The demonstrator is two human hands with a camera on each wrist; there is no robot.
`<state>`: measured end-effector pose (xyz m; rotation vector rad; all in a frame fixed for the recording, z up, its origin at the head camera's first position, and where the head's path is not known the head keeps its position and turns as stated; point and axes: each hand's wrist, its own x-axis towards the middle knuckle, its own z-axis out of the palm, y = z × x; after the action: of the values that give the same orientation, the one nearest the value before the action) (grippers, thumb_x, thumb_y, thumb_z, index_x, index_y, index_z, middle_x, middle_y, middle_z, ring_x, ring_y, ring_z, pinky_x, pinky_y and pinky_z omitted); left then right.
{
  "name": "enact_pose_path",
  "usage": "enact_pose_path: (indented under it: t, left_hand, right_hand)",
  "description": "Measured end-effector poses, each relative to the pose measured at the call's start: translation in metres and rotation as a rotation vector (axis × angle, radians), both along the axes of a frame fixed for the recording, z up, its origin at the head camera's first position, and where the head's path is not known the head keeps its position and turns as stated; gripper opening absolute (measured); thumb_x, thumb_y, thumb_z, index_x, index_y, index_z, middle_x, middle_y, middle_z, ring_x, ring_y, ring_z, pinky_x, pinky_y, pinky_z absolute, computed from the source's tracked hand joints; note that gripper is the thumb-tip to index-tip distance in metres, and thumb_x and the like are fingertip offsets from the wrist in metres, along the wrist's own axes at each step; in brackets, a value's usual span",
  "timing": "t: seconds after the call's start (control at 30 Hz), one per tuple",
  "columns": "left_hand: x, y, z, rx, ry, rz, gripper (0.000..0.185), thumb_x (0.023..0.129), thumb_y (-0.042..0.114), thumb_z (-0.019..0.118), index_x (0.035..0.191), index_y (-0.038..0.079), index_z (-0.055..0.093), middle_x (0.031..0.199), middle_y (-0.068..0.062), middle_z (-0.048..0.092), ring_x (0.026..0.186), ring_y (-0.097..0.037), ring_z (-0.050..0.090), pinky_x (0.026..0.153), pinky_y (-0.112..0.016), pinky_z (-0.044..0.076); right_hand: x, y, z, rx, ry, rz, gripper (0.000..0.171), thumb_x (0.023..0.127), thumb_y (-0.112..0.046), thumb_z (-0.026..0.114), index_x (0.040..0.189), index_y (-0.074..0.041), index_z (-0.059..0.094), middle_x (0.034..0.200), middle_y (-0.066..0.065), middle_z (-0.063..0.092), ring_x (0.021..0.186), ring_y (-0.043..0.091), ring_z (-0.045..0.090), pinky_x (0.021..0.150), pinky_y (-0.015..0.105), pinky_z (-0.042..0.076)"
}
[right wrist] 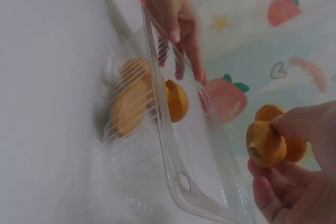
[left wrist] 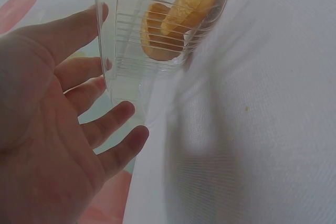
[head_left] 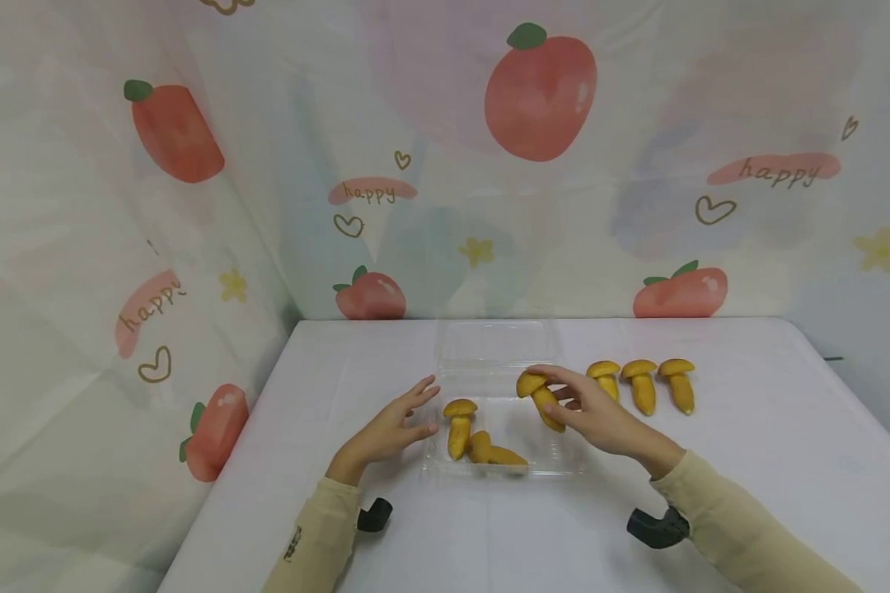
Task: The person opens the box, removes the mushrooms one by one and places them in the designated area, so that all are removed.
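A clear plastic box [head_left: 556, 461] with its lid [head_left: 498, 342] folded back stands on the table. Two yellow-brown mushrooms lie at its left side: one upright-looking mushroom [head_left: 459, 430] and, by the front wall, a tipped mushroom [head_left: 498, 451]. Over the box's right part my right hand [head_left: 601, 416] pinches another mushroom [head_left: 541, 399] between thumb and fingers, its cap toward the back left. My left hand [head_left: 386, 428] is at the box's left side, fingers spread and extended; in the left wrist view the thumb [left wrist: 79, 30] is by the clear wall.
Right of the box several mushrooms stand in a row, among them a middle mushroom [head_left: 641, 387] and a right-hand mushroom [head_left: 678, 385]. The white table [head_left: 415, 535] meets a printed cloth backdrop [head_left: 445, 247] at the back and left.
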<state>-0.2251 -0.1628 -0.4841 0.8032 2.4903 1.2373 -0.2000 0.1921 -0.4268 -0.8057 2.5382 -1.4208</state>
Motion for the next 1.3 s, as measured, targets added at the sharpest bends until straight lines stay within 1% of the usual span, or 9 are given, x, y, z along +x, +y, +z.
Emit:
enact_pose_path:
  t: [0.23, 0.4, 0.53, 0.67, 0.77, 0.93, 1.13, 1.2, 1.3]
  left_hand:
    - [0.002, -0.003, 0.003, -0.005, -0.003, 0.012, 0.067, 0.099, 0.018, 0.065, 0.157, 0.001, 0.034, 0.171, -0.015, 0.016, 0.157, -0.038, 0.018, 0.117, -0.064, 0.034]
    - [0.001, -0.004, 0.003, -0.015, -0.005, 0.008, 0.068, 0.1, 0.018, 0.065, 0.157, 0.001, 0.033, 0.171, -0.015, 0.016, 0.157, -0.037, 0.017, 0.118, -0.063, 0.034]
    - [0.0, -0.003, 0.003, -0.021, -0.007, 0.008, 0.068, 0.1, 0.021, 0.065, 0.157, 0.001, 0.033, 0.171, -0.014, 0.015, 0.158, -0.037, 0.016, 0.118, -0.062, 0.034]
    - [-0.001, -0.003, 0.003, -0.017, -0.013, 0.012, 0.068, 0.1, 0.021, 0.065, 0.157, 0.003, 0.033, 0.171, -0.012, 0.015, 0.158, -0.035, 0.016, 0.119, -0.061, 0.033]
    - [-0.001, -0.003, 0.003, -0.011, -0.012, 0.01, 0.068, 0.1, 0.02, 0.065, 0.157, 0.003, 0.033, 0.171, -0.012, 0.016, 0.158, -0.036, 0.016, 0.119, -0.061, 0.033]
    - [-0.001, -0.002, 0.001, -0.006, -0.012, 0.0, 0.068, 0.1, 0.021, 0.065, 0.157, 0.001, 0.033, 0.171, -0.013, 0.015, 0.158, -0.036, 0.016, 0.118, -0.062, 0.034]
    - [-0.001, 0.0, 0.002, -0.003, -0.009, 0.006, 0.068, 0.1, 0.02, 0.065, 0.157, 0.002, 0.033, 0.171, -0.013, 0.016, 0.157, -0.036, 0.017, 0.118, -0.062, 0.034]
    - [-0.001, 0.0, 0.002, -0.004, -0.011, 0.008, 0.068, 0.099, 0.019, 0.065, 0.157, 0.002, 0.034, 0.171, -0.013, 0.016, 0.157, -0.037, 0.018, 0.118, -0.062, 0.035]
    - [0.0, 0.001, 0.003, -0.004, -0.012, 0.008, 0.067, 0.099, 0.017, 0.065, 0.157, 0.002, 0.034, 0.171, -0.014, 0.016, 0.157, -0.037, 0.018, 0.117, -0.062, 0.035]
  right_hand:
    - [0.002, 0.01, 0.003, 0.029, 0.078, -0.033, 0.049, 0.101, -0.008, 0.06, 0.148, -0.005, 0.046, 0.138, 0.02, 0.059, 0.115, 0.037, 0.062, 0.091, 0.023, 0.054]
    - [0.005, 0.02, 0.004, 0.017, 0.102, -0.064, 0.05, 0.1, -0.004, 0.061, 0.148, -0.004, 0.047, 0.137, 0.02, 0.06, 0.114, 0.037, 0.063, 0.089, 0.021, 0.054]
    - [0.006, 0.026, 0.004, 0.012, 0.127, -0.083, 0.05, 0.099, -0.004, 0.061, 0.147, -0.004, 0.048, 0.136, 0.02, 0.06, 0.11, 0.032, 0.064, 0.091, 0.02, 0.053]
    - [0.007, 0.032, 0.005, 0.03, 0.13, -0.115, 0.051, 0.099, -0.007, 0.063, 0.148, -0.007, 0.048, 0.138, 0.018, 0.059, 0.112, 0.027, 0.061, 0.093, 0.018, 0.05]
    - [0.008, 0.037, 0.004, 0.034, 0.121, -0.124, 0.052, 0.099, -0.006, 0.062, 0.149, -0.006, 0.045, 0.14, 0.019, 0.056, 0.116, 0.031, 0.059, 0.093, 0.017, 0.049]
    - [0.008, 0.044, 0.003, 0.047, 0.138, -0.156, 0.053, 0.099, -0.002, 0.062, 0.149, -0.007, 0.046, 0.141, 0.019, 0.057, 0.114, 0.037, 0.062, 0.09, 0.017, 0.05]
    - [0.008, 0.053, 0.004, 0.064, 0.199, -0.204, 0.054, 0.096, 0.002, 0.063, 0.147, -0.008, 0.049, 0.139, 0.019, 0.059, 0.115, 0.042, 0.063, 0.086, 0.015, 0.05]
    - [0.008, 0.055, 0.004, 0.065, 0.213, -0.209, 0.054, 0.095, 0.003, 0.064, 0.146, -0.007, 0.05, 0.138, 0.019, 0.06, 0.114, 0.037, 0.063, 0.084, 0.016, 0.051]
    - [0.008, 0.06, 0.003, 0.064, 0.228, -0.218, 0.053, 0.094, 0.003, 0.065, 0.145, -0.007, 0.051, 0.138, 0.018, 0.059, 0.113, 0.013, 0.061, 0.083, 0.016, 0.051]
